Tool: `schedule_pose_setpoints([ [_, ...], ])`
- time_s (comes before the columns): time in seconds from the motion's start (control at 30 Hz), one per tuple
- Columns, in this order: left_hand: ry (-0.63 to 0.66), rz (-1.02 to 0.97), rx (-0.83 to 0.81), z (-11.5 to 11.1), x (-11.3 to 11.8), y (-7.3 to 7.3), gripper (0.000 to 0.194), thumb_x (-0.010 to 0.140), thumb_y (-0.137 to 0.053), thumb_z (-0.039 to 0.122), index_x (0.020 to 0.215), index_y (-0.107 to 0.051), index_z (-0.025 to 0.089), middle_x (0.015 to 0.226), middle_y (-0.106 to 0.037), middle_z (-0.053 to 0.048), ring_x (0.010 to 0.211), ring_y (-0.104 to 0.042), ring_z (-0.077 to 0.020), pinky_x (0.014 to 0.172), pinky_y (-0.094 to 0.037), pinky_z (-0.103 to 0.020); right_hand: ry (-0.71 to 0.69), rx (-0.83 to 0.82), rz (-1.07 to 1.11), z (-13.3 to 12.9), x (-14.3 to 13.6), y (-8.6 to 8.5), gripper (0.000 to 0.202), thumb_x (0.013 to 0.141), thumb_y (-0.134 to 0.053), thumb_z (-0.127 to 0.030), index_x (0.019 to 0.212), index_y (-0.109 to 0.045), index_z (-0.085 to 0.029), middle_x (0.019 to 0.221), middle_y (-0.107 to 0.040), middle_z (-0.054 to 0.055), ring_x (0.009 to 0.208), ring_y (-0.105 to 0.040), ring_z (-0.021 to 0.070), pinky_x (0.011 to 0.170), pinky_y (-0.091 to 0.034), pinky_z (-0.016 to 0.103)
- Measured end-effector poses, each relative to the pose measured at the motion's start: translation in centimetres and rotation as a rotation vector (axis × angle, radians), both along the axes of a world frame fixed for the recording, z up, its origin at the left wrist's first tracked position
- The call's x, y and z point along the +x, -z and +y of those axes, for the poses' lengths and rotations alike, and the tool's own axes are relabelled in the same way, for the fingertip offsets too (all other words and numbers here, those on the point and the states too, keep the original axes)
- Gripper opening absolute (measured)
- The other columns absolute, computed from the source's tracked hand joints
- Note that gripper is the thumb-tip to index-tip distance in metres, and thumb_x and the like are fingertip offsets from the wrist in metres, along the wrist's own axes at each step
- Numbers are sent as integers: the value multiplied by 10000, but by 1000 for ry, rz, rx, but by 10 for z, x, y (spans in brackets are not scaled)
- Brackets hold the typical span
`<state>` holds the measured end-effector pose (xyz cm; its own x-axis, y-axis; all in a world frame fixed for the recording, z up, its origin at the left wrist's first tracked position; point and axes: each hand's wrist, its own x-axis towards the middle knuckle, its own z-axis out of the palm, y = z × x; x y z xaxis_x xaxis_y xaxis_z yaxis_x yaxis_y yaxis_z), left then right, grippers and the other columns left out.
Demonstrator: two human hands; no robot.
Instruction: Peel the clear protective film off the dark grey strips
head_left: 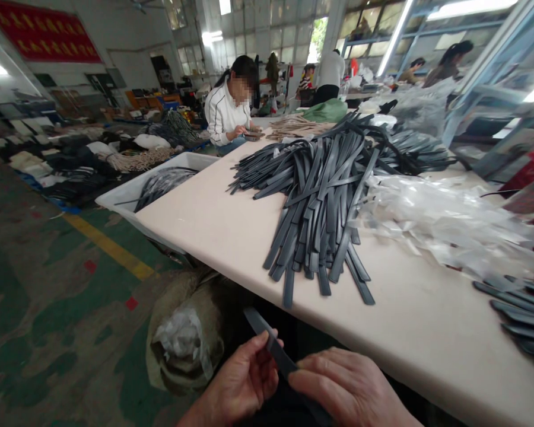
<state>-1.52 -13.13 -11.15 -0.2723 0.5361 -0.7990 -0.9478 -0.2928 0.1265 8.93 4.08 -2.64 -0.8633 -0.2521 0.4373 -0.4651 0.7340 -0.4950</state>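
Observation:
My left hand (240, 382) and my right hand (347, 388) are low in the view, below the near edge of the pale table (231, 219). Both grip one dark grey flat strap (267, 339), which juts up and to the left from between my fingers. The left thumb presses on its middle. The right hand covers its lower end. On the table just beyond lies a large heap of the same dark straps (324, 190), fanned toward me.
Clear plastic bags (445, 222) lie right of the heap, with more straps (520, 314) at the right edge. A sack with plastic (187, 338) sits on the floor at left. A white bin (160, 187) holds straps. A seated person (229, 107) works at the far end.

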Motion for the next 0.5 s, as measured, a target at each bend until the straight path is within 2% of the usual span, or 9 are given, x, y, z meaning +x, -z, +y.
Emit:
schedule_pose_setpoints([
  [0.07, 23, 47, 31, -2, 1, 1, 115, 897, -621, 170, 935, -698, 93, 761, -768, -82, 590, -696, -154, 529, -568, -241, 31, -32, -50, -3, -11, 16, 313, 1042, -328, -235, 1010, -639, -215, 814, -685, 30, 683, -637, 147, 620, -493, 257],
  [0.13, 51, 99, 90, -5, 2, 1, 118, 887, -631, 165, 947, -696, 87, 804, -769, -80, 641, -700, -148, 572, -564, -233, 61, -51, -67, -6, -22, 29, 279, 1009, -393, -193, 991, -669, -233, 955, -675, 56, 811, -632, 165, 696, -505, 273],
  [0.2, 58, 138, 178, -8, 2, 1, 132, 873, -625, 153, 955, -693, 74, 851, -766, -89, 708, -705, -158, 630, -567, -243, 5, -111, -38, -8, -31, 37, 259, 1002, -409, -172, 1002, -665, -216, 1086, -666, 76, 964, -618, 179, 836, -510, 308],
  [0.27, 71, 130, 276, -9, 3, 0, 145, 862, -589, 142, 925, -688, 59, 835, -755, -101, 756, -709, -181, 683, -574, -273, -80, -172, -30, -10, -36, 41, 257, 1025, -383, -200, 1011, -639, -181, 1049, -688, 82, 989, -615, 177, 901, -496, 317],
  [0.37, 83, 99, 289, -5, -1, 5, 188, 877, -556, 187, 938, -672, 53, 821, -748, -126, 771, -716, -217, 690, -582, -305, -88, -175, -69, -9, -34, 36, 349, 1055, -317, -293, 937, -621, -170, 810, -684, 49, 763, -619, 162, 735, -506, 282],
  [0.43, 27, 92, 142, -4, -11, 16, 253, 896, -576, 259, 997, -649, 38, 874, -751, -175, 765, -724, -245, 653, -589, -322, -65, -177, -118, -6, -27, 25, 420, 1064, -267, -357, 885, -607, -187, 749, -665, 31, 676, -609, 152, 653, -486, 267],
  [0.5, -87, 95, -31, -8, -29, 34, 304, 909, -580, 284, 1025, -622, 6, 850, -744, -201, 703, -724, -245, 605, -588, -315, -60, -213, -177, -2, -18, 10, 466, 1066, -219, -412, 874, -593, -212, 742, -669, 15, 671, -635, 141, 662, -490, 250],
])
